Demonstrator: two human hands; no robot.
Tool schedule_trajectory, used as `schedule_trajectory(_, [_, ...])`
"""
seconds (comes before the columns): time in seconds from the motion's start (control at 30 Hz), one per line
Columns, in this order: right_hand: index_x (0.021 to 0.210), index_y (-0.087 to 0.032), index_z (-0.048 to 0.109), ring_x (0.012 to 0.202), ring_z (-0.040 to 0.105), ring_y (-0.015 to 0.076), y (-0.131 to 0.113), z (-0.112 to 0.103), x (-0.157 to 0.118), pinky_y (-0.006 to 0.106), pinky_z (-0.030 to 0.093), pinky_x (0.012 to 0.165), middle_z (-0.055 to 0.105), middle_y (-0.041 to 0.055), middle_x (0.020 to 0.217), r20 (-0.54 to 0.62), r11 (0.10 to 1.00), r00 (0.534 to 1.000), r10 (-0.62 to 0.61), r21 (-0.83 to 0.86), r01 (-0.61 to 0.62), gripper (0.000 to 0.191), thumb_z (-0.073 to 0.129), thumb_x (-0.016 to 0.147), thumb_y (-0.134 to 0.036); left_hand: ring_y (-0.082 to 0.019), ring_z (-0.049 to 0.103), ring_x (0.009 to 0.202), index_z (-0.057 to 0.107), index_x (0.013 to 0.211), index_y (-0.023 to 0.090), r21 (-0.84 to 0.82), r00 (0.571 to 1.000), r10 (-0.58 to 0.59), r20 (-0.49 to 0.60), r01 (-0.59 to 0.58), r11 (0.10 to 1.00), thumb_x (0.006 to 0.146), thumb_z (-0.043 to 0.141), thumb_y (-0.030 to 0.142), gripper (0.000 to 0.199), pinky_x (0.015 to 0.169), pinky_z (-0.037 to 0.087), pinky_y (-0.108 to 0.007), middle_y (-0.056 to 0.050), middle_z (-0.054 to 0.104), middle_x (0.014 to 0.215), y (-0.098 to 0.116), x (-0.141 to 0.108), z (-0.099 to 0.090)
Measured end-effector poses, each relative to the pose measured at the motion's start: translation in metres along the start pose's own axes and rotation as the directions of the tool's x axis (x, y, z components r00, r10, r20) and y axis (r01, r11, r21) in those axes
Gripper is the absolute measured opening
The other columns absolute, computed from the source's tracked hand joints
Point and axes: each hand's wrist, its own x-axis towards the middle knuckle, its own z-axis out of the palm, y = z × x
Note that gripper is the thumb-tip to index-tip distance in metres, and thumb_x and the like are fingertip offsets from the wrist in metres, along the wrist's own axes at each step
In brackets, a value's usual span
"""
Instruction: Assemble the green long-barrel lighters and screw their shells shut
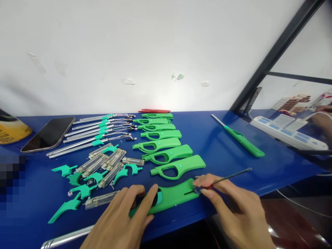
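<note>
A: Where's the green lighter body (pixel 175 199), roughly?

B: On the blue table (pixel 197 133), close to the near edge, btwn both hands.

A: And grip?

B: L hand (pixel 127 211): curled over the trigger-loop end, fingers partly closed on it. R hand (pixel 230 204): pinched tight on the screwdriver (pixel 232 175) by its handle, blade pointing up & away from the body. Can't tell if also nipping the body's wide end.

A: Risks?

B: Might slide off the edge if pushed w/o enough L support. Could get scratched if the handle slips. Exposed blade too: might poke or snag. Could also scatter the clear tanks (pixel 114 158) & teal trigger pieces (pixel 84 190) w/ a wide L swing.

A: Looks?

B: Bright green, smooth, prob. plastic. Broad rounded R end w/ narrow dark slot; teal bit inside the loop. Mostly hidden at L end under fingers. Similar to the green shells (pixel 168 143) lined up behind.
</note>
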Motion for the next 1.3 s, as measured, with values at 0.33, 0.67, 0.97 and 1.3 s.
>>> schedule_trajectory(0.33, [0.104,-0.026,0.075,0.093,0.085,0.0116,0.004,0.002,-0.004,0.011,0.061,0.094,0.085,-0.0036,0.101,-0.009,1.000,1.000,-0.019,-0.002,0.018,0.010,0.070,0.102,-0.017,-0.022,0.074,0.104,0.056,0.158,0.022,0.084,0.997,0.033,-0.066,-0.028,0.996,0.119,0.040,0.029,0.043,0.091,0.059,-0.036,-0.007,0.074,0.124,0.002,0.011,-0.008])
schedule_trajectory(0.67, [0.108,-0.027,0.078,0.085,0.084,0.0114,0.012,0.010,-0.009,0.011,0.063,0.091,0.086,-0.0053,0.099,-0.039,0.999,0.998,-0.052,-0.012,0.051,0.009,0.071,0.104,-0.024,-0.024,0.073,0.100,0.076,0.127,0.032,0.047,0.956,-0.265,-0.125,0.272,0.961,0.116,0.047,0.045,0.034,0.089,0.058,-0.035,-0.003,0.079,0.107,-0.035,-0.003,-0.044])
schedule_trajectory(0.97, [0.108,-0.031,0.079,0.086,0.083,0.0094,0.013,0.012,-0.009,0.009,0.062,0.086,0.085,-0.0081,0.099,-0.038,0.999,0.999,-0.016,0.027,0.017,0.010,0.071,0.105,-0.027,-0.023,0.070,0.090,0.082,0.105,0.031,-0.092,0.950,-0.313,-0.020,0.310,0.946,0.111,0.053,0.055,0.038,0.076,0.059,-0.029,-0.004,0.075,0.093,-0.052,0.020,-0.049])
schedule_trajectory(1.3, [0.111,-0.031,0.078,0.089,0.083,0.0125,0.015,0.011,-0.008,0.013,0.064,0.087,0.085,-0.0054,0.100,-0.020,0.999,1.000,0.000,0.038,0.001,0.012,0.071,0.104,-0.024,-0.016,0.069,0.074,0.080,0.086,0.036,-0.133,0.980,-0.186,0.074,0.195,0.972,0.110,0.048,0.038,0.041,0.061,0.055,-0.021,0.002,0.075,0.089,-0.082,0.022,-0.051])
